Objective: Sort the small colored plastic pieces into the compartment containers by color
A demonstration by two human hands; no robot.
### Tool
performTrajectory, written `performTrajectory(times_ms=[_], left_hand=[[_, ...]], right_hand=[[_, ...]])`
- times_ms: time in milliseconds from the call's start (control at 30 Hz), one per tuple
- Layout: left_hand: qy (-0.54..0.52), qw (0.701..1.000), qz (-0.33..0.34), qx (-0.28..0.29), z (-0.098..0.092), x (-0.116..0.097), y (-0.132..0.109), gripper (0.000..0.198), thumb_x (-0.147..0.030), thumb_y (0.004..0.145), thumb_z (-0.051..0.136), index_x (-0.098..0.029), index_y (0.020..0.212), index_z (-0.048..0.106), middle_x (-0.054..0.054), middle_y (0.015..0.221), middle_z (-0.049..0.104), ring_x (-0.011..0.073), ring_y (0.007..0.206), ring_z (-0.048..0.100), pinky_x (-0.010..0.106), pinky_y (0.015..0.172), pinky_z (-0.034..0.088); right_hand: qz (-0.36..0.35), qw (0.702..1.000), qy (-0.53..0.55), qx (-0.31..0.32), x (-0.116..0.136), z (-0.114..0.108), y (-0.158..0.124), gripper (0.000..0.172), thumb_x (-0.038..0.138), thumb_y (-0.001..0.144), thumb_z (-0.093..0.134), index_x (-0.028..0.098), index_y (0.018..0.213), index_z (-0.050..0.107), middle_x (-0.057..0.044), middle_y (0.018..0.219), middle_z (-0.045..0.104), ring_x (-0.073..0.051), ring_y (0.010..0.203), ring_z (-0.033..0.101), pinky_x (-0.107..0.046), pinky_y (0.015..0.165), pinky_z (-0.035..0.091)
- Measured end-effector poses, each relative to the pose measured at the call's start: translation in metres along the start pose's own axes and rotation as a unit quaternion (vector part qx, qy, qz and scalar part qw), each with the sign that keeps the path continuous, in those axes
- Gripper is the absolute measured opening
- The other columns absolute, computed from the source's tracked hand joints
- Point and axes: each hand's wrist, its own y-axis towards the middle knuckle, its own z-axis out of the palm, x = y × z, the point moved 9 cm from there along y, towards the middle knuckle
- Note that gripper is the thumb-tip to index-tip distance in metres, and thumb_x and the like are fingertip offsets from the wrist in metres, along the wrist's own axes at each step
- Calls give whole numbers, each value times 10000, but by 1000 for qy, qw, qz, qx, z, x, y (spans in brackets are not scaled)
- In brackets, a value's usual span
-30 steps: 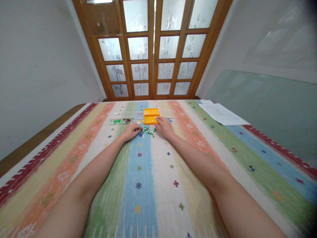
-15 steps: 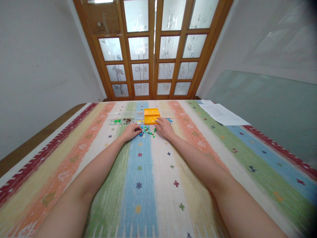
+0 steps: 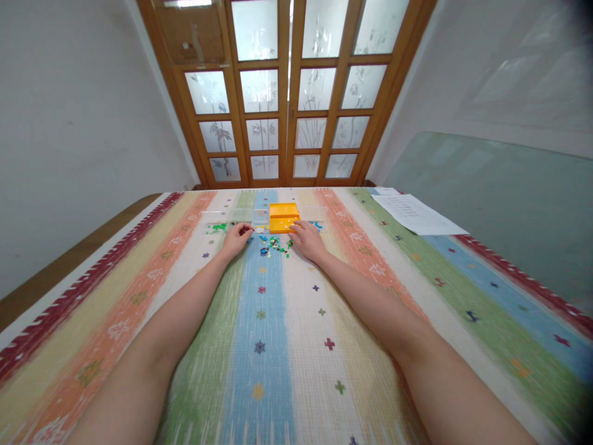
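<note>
My left hand (image 3: 238,240) is over the left clear compartment box (image 3: 207,227), by its section of brown pieces. Its thumb and forefinger are pinched together, with a small dark piece (image 3: 252,230) at their tips. Green pieces (image 3: 219,227) lie in the section to the left. My right hand (image 3: 307,240) rests with fingers stretched and slightly apart at the right front corner of the open yellow box (image 3: 277,227). A few light pieces lie inside that box. In front of it is a loose pile of tiny green, blue, dark and pale pieces (image 3: 277,243).
Blue pieces (image 3: 316,225) sit in a clear section beyond my right hand. A striped cloth (image 3: 301,346) covers the table. Printed paper sheets (image 3: 412,213) lie at the far right. Behind the table stands a wooden door with glass panes (image 3: 287,123).
My left hand has moved from the left side of the loose pile up and left to the brown section of the clear box. My right hand has stayed in place.
</note>
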Motion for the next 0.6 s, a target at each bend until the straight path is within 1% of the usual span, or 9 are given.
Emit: performTrajectory(times_ms=[133, 300, 433, 533, 600], left_hand=[[-100, 992, -64, -46, -10, 19, 3, 200, -335, 798, 671, -185, 931, 685, 31, 839, 710, 151, 665, 610, 263, 631, 488], [-152, 973, -119, -128, -29, 32, 3, 199, -315, 779, 680, -172, 915, 651, 50, 863, 738, 118, 593, 592, 226, 555, 459], [-161, 957, -162, -178, -43, 41, 1, 165, -253, 783, 646, -165, 921, 629, 66, 896, 759, 112, 620, 638, 219, 589, 502], [-144, 955, -184, -184, -47, 44, 0, 193, -232, 801, 606, -163, 980, 631, 83, 963, 773, 123, 683, 684, 231, 632, 535], [-85, 967, -170, -172, -50, 40, 1, 206, -237, 815, 588, -166, 997, 653, 83, 970, 778, 138, 706, 692, 249, 656, 543]], right_hand=[[2, 1000, 2, 6, 1, 0, 0, 307, 336, 1035, 550, 203, 1253, 721, -149, 1389, 636, -297, 1286, 565, -483, 1122, 431], [7, 1000, 6, 11, 0, 1, 0, 308, 327, 1032, 550, 206, 1260, 718, -146, 1394, 636, -292, 1288, 567, -483, 1127, 426], [0, 1000, -2, 11, 1, 1, -1, 317, 335, 1038, 537, 198, 1259, 718, -141, 1386, 640, -284, 1277, 570, -465, 1123, 434], [-3, 1000, 0, 11, 2, 1, -1, 323, 335, 1041, 525, 197, 1260, 717, -144, 1386, 639, -288, 1281, 564, -473, 1128, 428], [-2, 1000, 4, 12, 3, 1, -1, 328, 339, 1042, 520, 201, 1265, 716, -147, 1390, 636, -293, 1288, 557, -486, 1132, 423]])
